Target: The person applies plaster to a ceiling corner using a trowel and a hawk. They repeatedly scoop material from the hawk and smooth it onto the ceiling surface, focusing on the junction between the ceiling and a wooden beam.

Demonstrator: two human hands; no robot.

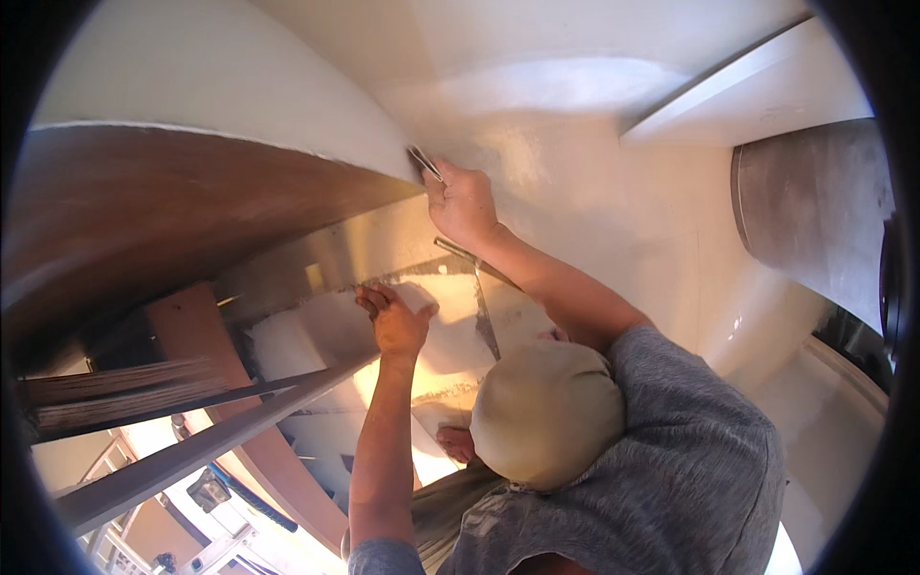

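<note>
My right hand [465,206] is closed around a thin flat metal blade [425,163], probably a scraper or putty knife. The blade's tip meets the narrow corner where a white panel [249,77] with a brown underside [192,211] runs into the pale wall [613,201]. My left hand [398,326] has its fingers spread and holds nothing. It is over a whitish patched surface [321,331]; whether it touches that surface I cannot tell. A thin dark bar [455,249] shows beside my right forearm.
My bent knee [546,412] and a bare foot [455,444] are below the hands. At lower left a grey beam [206,460] crosses an orange-brown board [259,450], with a ladder [110,470] beyond. A white ledge [757,86] and a dark curved panel [815,211] stand right.
</note>
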